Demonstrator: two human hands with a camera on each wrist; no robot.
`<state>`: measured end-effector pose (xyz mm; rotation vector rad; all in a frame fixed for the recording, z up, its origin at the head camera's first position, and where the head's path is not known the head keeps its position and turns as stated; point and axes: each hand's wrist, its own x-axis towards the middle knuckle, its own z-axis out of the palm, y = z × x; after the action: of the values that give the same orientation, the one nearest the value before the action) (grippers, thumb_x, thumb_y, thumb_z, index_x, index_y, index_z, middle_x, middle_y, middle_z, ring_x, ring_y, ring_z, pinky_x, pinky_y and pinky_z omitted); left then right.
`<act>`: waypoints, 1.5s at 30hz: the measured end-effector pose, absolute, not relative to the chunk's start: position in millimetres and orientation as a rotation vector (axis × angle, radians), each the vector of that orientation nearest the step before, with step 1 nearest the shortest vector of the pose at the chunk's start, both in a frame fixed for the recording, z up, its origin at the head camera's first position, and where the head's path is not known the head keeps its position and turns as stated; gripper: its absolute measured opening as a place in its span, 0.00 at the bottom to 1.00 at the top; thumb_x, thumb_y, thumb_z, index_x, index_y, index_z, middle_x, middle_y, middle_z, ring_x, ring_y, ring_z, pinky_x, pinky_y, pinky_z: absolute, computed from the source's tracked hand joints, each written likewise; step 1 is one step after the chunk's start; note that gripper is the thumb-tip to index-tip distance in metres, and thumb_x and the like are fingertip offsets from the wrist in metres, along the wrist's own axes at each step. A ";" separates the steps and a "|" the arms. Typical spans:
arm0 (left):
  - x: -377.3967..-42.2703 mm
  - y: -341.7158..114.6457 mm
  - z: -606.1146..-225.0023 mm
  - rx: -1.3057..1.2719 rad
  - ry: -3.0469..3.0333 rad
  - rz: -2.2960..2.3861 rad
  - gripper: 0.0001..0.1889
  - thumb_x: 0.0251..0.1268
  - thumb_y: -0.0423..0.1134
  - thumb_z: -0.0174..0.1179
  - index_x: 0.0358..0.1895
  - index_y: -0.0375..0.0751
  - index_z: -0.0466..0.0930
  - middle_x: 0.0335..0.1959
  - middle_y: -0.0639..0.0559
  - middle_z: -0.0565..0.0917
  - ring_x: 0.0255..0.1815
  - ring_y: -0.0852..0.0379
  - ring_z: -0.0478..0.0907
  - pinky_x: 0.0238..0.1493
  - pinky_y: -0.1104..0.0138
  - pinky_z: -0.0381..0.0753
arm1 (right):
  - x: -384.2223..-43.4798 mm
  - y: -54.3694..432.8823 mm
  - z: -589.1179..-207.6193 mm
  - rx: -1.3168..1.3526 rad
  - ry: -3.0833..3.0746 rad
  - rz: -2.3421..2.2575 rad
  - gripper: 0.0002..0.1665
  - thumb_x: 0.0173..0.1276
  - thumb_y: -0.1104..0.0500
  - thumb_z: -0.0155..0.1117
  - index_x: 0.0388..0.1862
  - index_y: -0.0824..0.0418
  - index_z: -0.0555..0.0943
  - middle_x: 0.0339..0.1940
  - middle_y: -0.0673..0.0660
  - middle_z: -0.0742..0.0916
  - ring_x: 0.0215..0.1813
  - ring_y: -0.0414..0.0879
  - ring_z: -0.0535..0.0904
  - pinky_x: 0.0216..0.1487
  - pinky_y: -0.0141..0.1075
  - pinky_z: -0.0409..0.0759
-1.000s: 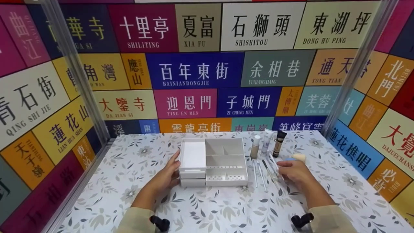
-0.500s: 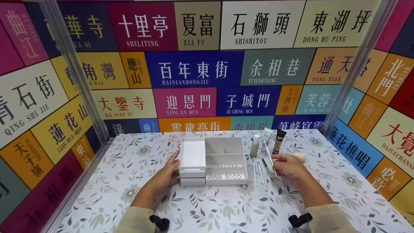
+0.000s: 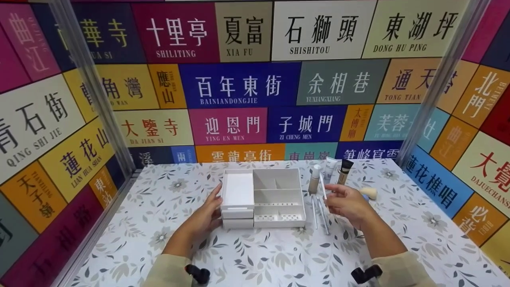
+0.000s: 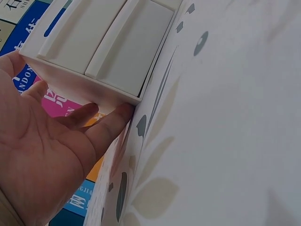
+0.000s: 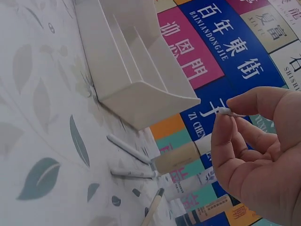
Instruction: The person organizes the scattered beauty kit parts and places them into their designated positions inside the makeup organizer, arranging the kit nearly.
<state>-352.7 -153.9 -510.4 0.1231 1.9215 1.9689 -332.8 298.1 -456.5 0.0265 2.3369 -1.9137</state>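
A white desk organizer [image 3: 279,223] with two small drawers and open compartments stands on the table. My left hand [image 3: 207,211] rests against its left side, and in the left wrist view the spread fingers [image 4: 115,125] touch the side wall beside the drawers [image 4: 134,47]. My right hand [image 3: 348,204] pinches a slim white pen-like stick [image 3: 323,184] between thumb and fingertips, raised and tilted to the right of the organizer. In the right wrist view only the small end of this stick [image 5: 223,111] shows; the hand covers the rest.
Two white sticks [image 5: 129,149] lie right of the organizer. A dark-tipped stick [image 5: 153,207] lies near them. Behind stand a white-capped bottle [image 3: 313,184], a white tube [image 3: 330,169] and a black-capped tube [image 3: 345,171]. A cream sponge-like piece [image 3: 369,193] lies at the right.
My right hand has moved left toward the organizer, lifting the white stick off the table. The left hand and the organizer have stayed in place.
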 end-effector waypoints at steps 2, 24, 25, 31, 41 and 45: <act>-353.2 -153.0 -509.9 0.104 1.926 1.964 0.32 0.84 0.61 0.47 0.83 0.89 0.45 0.92 0.51 0.40 0.90 0.36 0.52 0.88 0.44 0.57 | -331.0 292.1 -453.6 0.002 2.319 -1.927 0.39 0.74 0.65 0.67 0.82 0.66 0.67 0.47 0.52 0.82 0.43 0.42 0.84 0.46 0.33 0.87; -353.1 -149.2 -505.6 0.047 1.907 1.967 0.31 0.83 0.60 0.46 0.82 0.90 0.47 0.92 0.49 0.44 0.90 0.36 0.50 0.87 0.42 0.57 | -351.8 178.2 -445.6 -0.100 2.013 -2.061 0.37 0.70 0.69 0.70 0.77 0.65 0.73 0.44 0.55 0.86 0.41 0.46 0.85 0.45 0.34 0.89; -352.8 -149.1 -505.6 0.058 1.902 1.972 0.32 0.84 0.59 0.45 0.83 0.89 0.46 0.92 0.49 0.45 0.90 0.36 0.51 0.87 0.42 0.57 | -352.9 172.9 -445.7 -0.109 2.000 -2.070 0.37 0.70 0.69 0.70 0.77 0.66 0.73 0.43 0.55 0.86 0.41 0.46 0.85 0.45 0.34 0.89; -352.1 -149.1 -505.5 0.099 1.900 1.982 0.33 0.85 0.56 0.43 0.85 0.85 0.44 0.92 0.46 0.44 0.90 0.36 0.51 0.87 0.41 0.57 | -360.9 143.2 -446.2 -0.102 1.948 -2.116 0.35 0.70 0.69 0.70 0.76 0.65 0.75 0.46 0.60 0.88 0.41 0.47 0.86 0.45 0.35 0.89; -353.5 -150.1 -505.4 0.072 1.913 1.959 0.33 0.84 0.58 0.45 0.84 0.87 0.44 0.92 0.47 0.47 0.90 0.37 0.54 0.87 0.42 0.58 | -376.4 105.6 -435.5 -0.112 1.914 -2.102 0.37 0.70 0.70 0.70 0.77 0.69 0.73 0.49 0.65 0.89 0.36 0.46 0.87 0.45 0.35 0.91; -353.8 -150.3 -504.6 0.041 1.907 1.957 0.32 0.83 0.59 0.45 0.82 0.90 0.47 0.91 0.47 0.48 0.89 0.38 0.55 0.87 0.43 0.59 | -384.4 90.4 -430.1 -0.108 1.946 -2.056 0.36 0.69 0.70 0.71 0.76 0.69 0.73 0.46 0.62 0.89 0.36 0.45 0.88 0.46 0.36 0.92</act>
<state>-353.8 -150.3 -504.6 0.0412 1.9067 1.9566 -384.4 90.4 -430.1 -0.1076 1.9465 -2.0556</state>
